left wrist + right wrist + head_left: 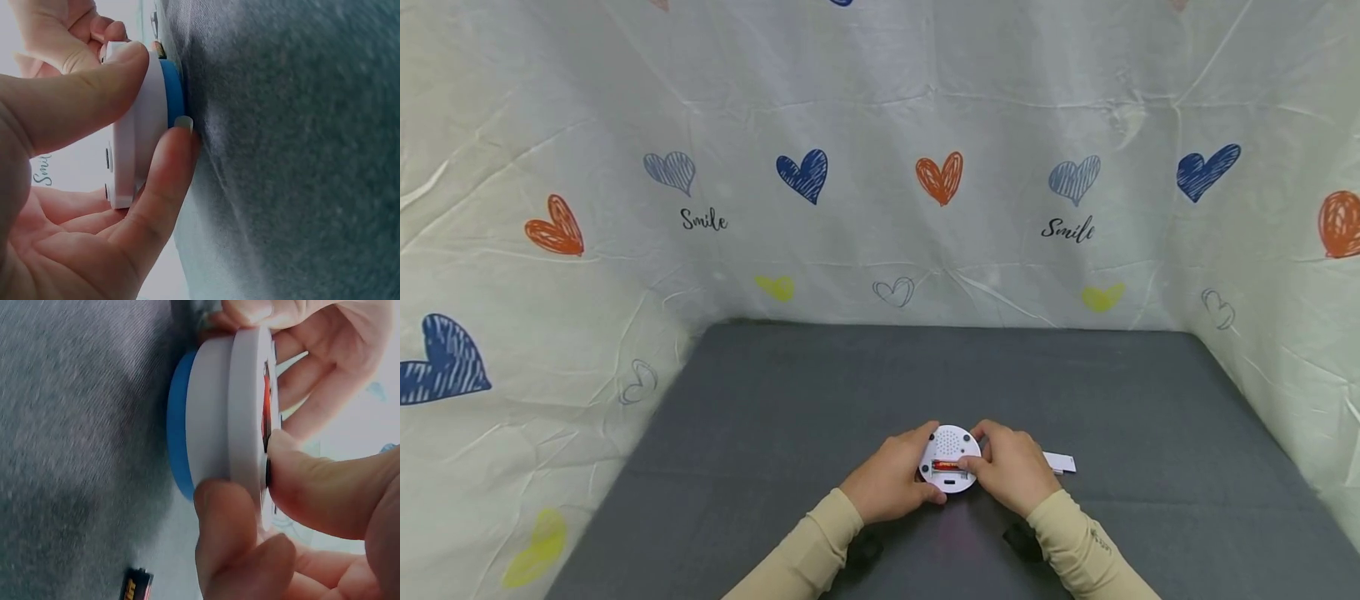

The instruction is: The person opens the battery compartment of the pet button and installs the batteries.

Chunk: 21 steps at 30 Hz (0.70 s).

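Observation:
A round white device (pixel 953 440) with a perforated face, dark feet and a blue underside (pixel 178 425) stands just at the grey cloth, its battery compartment facing up. Inside the compartment lies a red battery (pixel 945 466). My left hand (pixel 887 477) grips the device's left rim, thumb on the near side and fingers round the far side. The thumb of my right hand (pixel 1017 472) presses at the right end of the battery, while its curled fingers hold the right rim. A second battery (pixel 134 585), dark with a red end, lies on the cloth near the right hand.
A flat white piece (pixel 1062 462) lies just right of the right hand, partly hidden by it. The grey cloth-covered table (pixel 820 392) is bordered by a white curtain (pixel 865 108) with hearts printed on it at the back and sides.

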Each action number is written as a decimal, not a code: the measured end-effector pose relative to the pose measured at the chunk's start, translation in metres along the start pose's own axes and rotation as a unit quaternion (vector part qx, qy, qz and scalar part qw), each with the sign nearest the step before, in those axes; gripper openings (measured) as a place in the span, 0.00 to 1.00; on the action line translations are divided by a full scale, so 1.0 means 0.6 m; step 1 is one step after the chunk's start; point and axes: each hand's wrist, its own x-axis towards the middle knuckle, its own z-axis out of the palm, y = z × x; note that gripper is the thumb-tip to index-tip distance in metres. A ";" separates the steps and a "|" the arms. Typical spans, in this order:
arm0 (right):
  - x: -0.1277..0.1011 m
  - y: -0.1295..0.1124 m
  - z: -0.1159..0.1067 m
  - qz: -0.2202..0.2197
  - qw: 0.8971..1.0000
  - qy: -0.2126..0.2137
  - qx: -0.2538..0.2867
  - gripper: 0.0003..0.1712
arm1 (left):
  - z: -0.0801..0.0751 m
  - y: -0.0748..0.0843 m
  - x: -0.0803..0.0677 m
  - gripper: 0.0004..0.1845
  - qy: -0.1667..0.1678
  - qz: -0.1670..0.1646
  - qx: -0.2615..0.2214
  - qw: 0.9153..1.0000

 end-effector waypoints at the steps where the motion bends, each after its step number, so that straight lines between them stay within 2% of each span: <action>1: 0.000 0.000 -0.001 0.002 1.000 0.002 0.001 0.15 | 0.001 0.001 0.001 0.51 0.002 0.001 0.000 1.000; 6: -0.001 0.000 -0.004 0.010 1.000 0.001 0.016 0.16 | 0.003 -0.001 0.002 0.51 0.005 0.003 -0.001 1.000; 13: 0.009 0.007 -0.024 0.007 0.997 -0.043 0.061 0.15 | -0.010 -0.006 0.001 0.50 0.011 -0.011 -0.019 1.000; 21: 0.012 0.041 -0.062 -0.034 0.999 -0.010 -0.028 0.08 | -0.007 -0.010 0.006 0.51 0.018 -0.002 -0.001 1.000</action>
